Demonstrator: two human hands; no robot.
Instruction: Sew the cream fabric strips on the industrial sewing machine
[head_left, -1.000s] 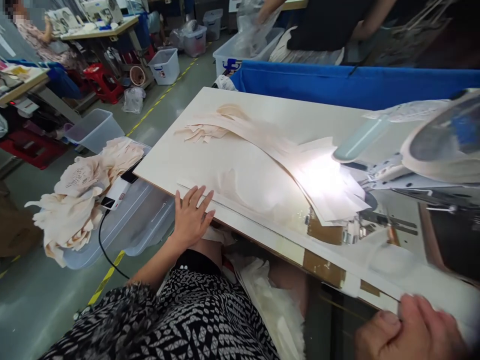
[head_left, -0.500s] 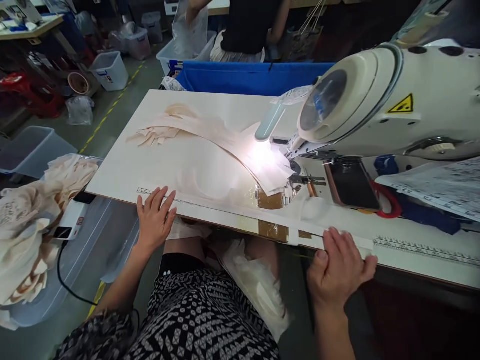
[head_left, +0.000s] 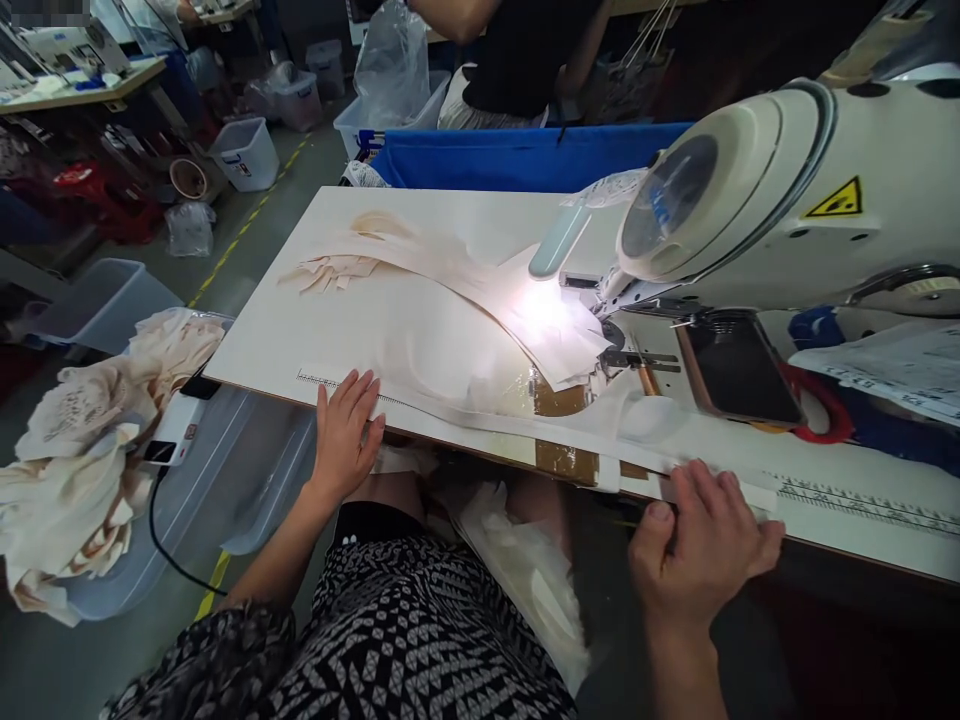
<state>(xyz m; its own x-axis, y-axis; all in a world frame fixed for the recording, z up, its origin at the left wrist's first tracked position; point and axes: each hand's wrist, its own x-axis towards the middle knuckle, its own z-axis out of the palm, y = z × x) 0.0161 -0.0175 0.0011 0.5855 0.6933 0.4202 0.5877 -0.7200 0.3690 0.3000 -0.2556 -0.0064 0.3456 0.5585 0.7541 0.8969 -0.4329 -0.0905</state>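
Observation:
My left hand (head_left: 347, 430) lies flat on the front edge of the white sewing table (head_left: 262, 330), fingers a little spread, beside a printed ruler scale. At the right, my right hand (head_left: 705, 535) rests its fingers on a narrow white fabric strip (head_left: 555, 428) along the same edge, thumb held apart. That strip runs from near my left hand, and its far end shows past my right fingers. Behind it, pale cream fabric pieces (head_left: 450, 268) lie fanned across the table, their right end by the needle area of the sewing machine (head_left: 750, 200), under a bright lamp.
A phone (head_left: 739, 365) and red-handled scissors (head_left: 825, 405) lie right of the needle. Left of the table, a clear bin (head_left: 225, 450) stands near heaped cream fabric (head_left: 97, 450) and a white power bank (head_left: 178, 428). Another person (head_left: 517, 60) sits beyond the blue cloth (head_left: 517, 158).
The whole view has shifted, so things appear farther right. My left hand has slid slightly rightward along the table edge. My right hand stays on the strip.

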